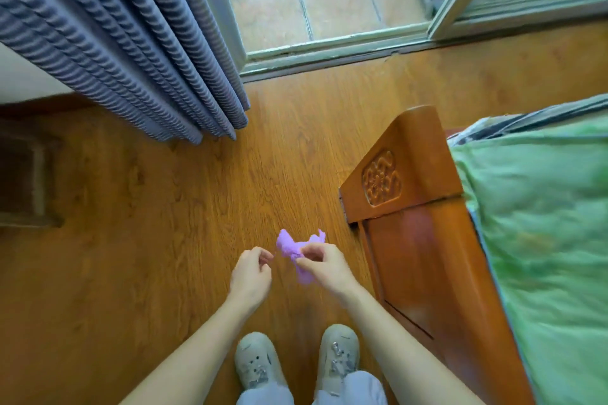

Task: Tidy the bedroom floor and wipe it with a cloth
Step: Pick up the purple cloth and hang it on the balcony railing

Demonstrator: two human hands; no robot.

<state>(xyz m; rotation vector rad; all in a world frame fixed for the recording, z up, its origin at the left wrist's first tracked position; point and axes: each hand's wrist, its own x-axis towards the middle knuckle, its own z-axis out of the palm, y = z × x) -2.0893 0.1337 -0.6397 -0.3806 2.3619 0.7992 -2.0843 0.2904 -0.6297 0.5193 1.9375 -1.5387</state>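
Cloth (289, 248) in right hand (324, 268) — bed frame (424, 240) edge nr.

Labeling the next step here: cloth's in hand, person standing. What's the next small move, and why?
Probably bring the left hand across to take the loose end of the purple cloth and spread it flat. The cloth is bunched up, pinched only by the right hand, and the left hand's curled fingers sit just beside it, holding nothing. It is held above the wooden floor, so wiping has not begun.

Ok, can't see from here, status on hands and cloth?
Right hand pinching purple cloth, bunched, off the floor. Left hand curled beside it, grip unclear. Floor ahead bare.
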